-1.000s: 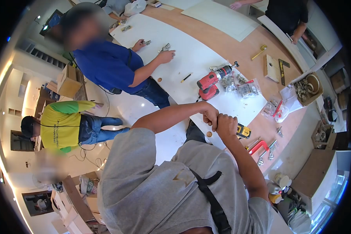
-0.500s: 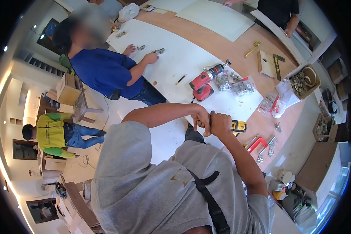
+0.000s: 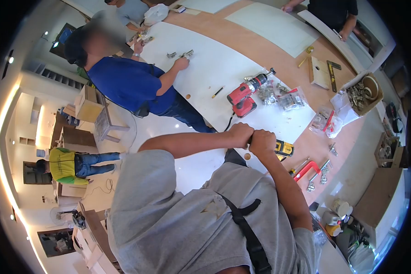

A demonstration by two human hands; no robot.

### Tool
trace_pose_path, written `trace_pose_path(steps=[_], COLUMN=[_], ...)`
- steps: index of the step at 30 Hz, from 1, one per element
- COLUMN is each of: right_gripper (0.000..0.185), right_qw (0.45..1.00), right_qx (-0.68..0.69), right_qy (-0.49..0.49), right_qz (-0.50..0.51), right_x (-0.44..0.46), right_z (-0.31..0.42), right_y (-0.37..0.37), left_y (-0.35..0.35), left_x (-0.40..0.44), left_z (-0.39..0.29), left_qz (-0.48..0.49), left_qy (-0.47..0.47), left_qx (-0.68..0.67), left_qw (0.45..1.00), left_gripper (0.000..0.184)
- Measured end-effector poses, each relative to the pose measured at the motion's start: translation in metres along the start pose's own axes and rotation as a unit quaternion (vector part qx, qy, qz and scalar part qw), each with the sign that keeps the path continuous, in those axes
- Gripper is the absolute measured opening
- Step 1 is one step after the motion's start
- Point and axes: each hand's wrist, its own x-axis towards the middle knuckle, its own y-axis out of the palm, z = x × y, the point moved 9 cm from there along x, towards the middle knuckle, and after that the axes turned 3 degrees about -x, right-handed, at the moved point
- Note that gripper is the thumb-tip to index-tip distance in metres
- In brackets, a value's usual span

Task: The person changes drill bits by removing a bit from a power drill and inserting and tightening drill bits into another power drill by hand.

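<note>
My left hand (image 3: pixel 241 135) is closed, with its knuckles up against my right hand (image 3: pixel 263 142), which is a fist too. A small dark thing shows between them, mostly hidden by the fingers. Just right of my right hand, a yellow and black power tool (image 3: pixel 284 148) lies at the edge of the white panel (image 3: pixel 205 73). Beyond my hands, a red and black drill (image 3: pixel 246 93) rests on the panel beside plastic bags of metal hardware (image 3: pixel 291 99). A dark pencil (image 3: pixel 218 92) and a round hole (image 3: pixel 247 156) are near as well.
A red clamp (image 3: pixel 308 170), metal hinges (image 3: pixel 324 176), a square (image 3: pixel 332 76) and a box of hardware (image 3: pixel 363 95) are on the right. A co-worker in blue (image 3: pixel 123 82) handles metal pieces at the panel's left side. Other people stand farther back.
My left hand's fingers, partly extended half a second ago, have closed up against my right hand. The blue-shirted co-worker's one hand has moved back toward the far edge.
</note>
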Motion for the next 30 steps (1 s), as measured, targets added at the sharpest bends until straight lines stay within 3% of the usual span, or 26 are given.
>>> trace_pose_path(steps=[6, 12, 20, 27, 28, 30], right_gripper=[0.015, 0.012, 0.01, 0.009, 0.009, 0.011], right_qw=[1.0, 0.998, 0.996, 0.994, 0.992, 0.988], right_qx=[-0.014, -0.055, -0.078, -0.086, -0.091, -0.103], right_qy=[0.003, -0.002, -0.031, -0.061, -0.073, -0.094], right_qz=[0.016, 0.038, -0.003, -0.036, -0.051, -0.072], right_x=[0.003, -0.001, -0.007, -0.011, -0.011, -0.014], right_z=[0.002, 0.007, 0.009, 0.013, 0.016, 0.023], right_y=[0.0, 0.004, 0.002, 0.003, 0.009, 0.019], left_y=[-0.015, -0.01, 0.003, 0.012, 0.052, 0.076], left_x=[-0.02, -0.016, -0.009, -0.009, 0.004, -0.013], left_z=[-0.01, -0.002, 0.006, 0.007, 0.013, 0.02], left_qz=[-0.132, -0.027, 0.017, 0.112, 0.203, 0.294], left_qy=[-0.023, -0.113, -0.097, -0.118, -0.041, -0.139], left_qx=[-0.001, -0.004, -0.049, -0.095, -0.266, -0.341], left_qw=[0.991, 0.993, 0.994, 0.982, 0.942, 0.882], left_gripper=[0.029, 0.021, 0.022, 0.021, 0.015, 0.012])
